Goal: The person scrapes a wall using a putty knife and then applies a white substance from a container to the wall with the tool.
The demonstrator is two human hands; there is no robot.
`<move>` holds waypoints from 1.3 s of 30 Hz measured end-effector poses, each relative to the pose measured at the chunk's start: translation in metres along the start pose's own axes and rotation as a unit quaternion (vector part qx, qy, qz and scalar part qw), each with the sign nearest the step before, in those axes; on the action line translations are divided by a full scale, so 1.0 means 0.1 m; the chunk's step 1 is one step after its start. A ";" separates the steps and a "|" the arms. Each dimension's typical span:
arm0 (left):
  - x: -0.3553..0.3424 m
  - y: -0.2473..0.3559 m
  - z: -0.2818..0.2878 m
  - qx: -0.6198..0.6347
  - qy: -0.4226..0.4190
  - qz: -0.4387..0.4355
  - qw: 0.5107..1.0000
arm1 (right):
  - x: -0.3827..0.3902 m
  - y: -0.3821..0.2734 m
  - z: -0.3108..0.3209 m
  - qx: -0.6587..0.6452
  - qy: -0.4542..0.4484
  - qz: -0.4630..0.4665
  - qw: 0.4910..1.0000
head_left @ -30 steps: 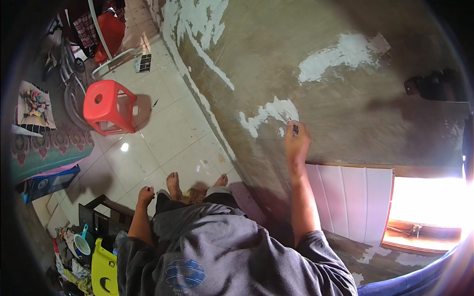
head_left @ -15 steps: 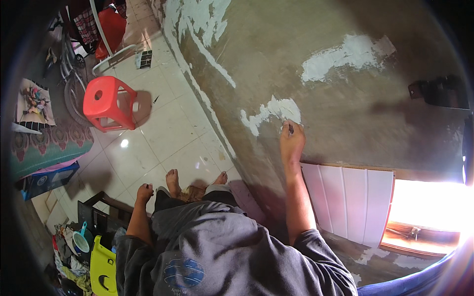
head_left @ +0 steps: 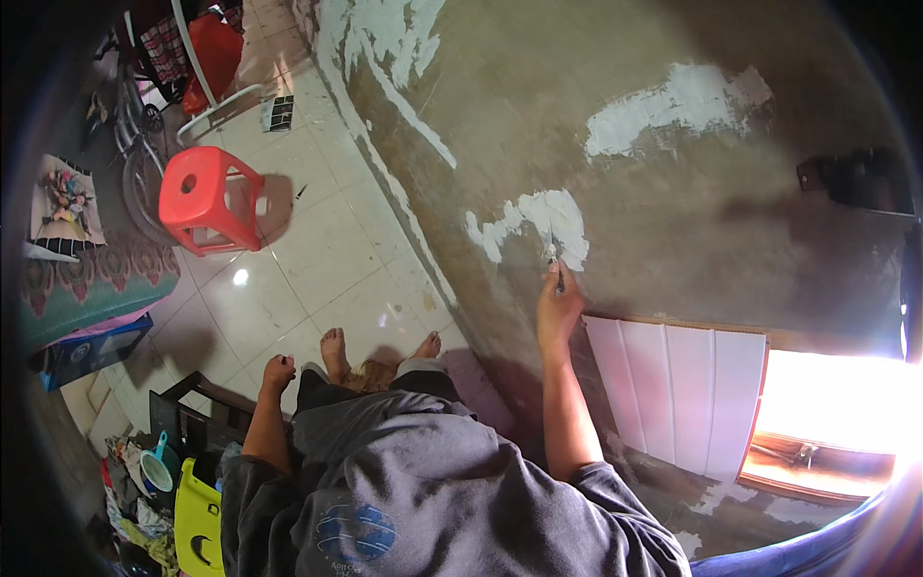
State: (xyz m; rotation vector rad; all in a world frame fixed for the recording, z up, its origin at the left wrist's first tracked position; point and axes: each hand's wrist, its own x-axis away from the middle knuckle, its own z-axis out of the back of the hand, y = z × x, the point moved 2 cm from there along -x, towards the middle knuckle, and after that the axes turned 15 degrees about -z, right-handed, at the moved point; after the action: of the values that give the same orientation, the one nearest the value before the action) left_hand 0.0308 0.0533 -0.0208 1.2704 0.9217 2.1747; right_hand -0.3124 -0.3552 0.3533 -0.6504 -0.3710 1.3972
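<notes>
My right hand (head_left: pixel 560 313) grips a putty knife (head_left: pixel 552 254) by its dark handle, with the narrow blade pointing up the grey-brown wall. The blade lies at the lower edge of a wet-looking patch of white putty (head_left: pixel 553 213). A larger white patch (head_left: pixel 678 111) spreads farther up the wall, and more streaks run beside the floor edge. My left hand (head_left: pixel 278 373) hangs low over the floor by my leg, fingers curled; whatever may be inside them is hidden.
A red plastic stool (head_left: pixel 197 197) stands on the tiled floor (head_left: pixel 317 260) at left, near a bicycle (head_left: pixel 139 163). White ribbed panelling (head_left: pixel 673 394) meets a bright window opening at right. A yellow plastic piece (head_left: pixel 197 519) and piled cloths (head_left: pixel 135 510) lie at lower left.
My right hand has moved down the wall a little with the putty knife, and the white patch there now reaches lower on its right side. My left hand stays nearly still.
</notes>
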 end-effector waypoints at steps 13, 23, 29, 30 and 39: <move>-0.02 0.10 0.02 -0.027 -0.029 0.017 0.999 | -0.03 0.08 -0.18 -0.003 -0.005 0.000 1.000; 0.08 0.02 0.00 0.022 0.006 0.009 1.000 | -0.05 0.11 -0.25 0.030 0.031 0.045 0.998; 0.08 -0.20 0.04 0.015 -0.011 0.022 1.000 | -0.06 0.11 -0.30 0.041 0.037 0.062 0.997; 0.06 -0.18 0.04 0.020 -0.013 0.035 0.999 | -0.09 0.07 -0.35 0.046 0.040 0.072 0.996; 0.00 -0.07 0.03 0.016 -0.017 -0.009 1.000 | -0.09 0.18 -0.31 0.041 0.025 0.055 0.997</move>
State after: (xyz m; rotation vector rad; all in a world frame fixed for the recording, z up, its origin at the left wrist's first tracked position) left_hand 0.0341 0.0589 -0.0252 1.3044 0.9556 2.1261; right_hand -0.3091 -0.3695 0.3193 -0.6454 -0.2395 1.4889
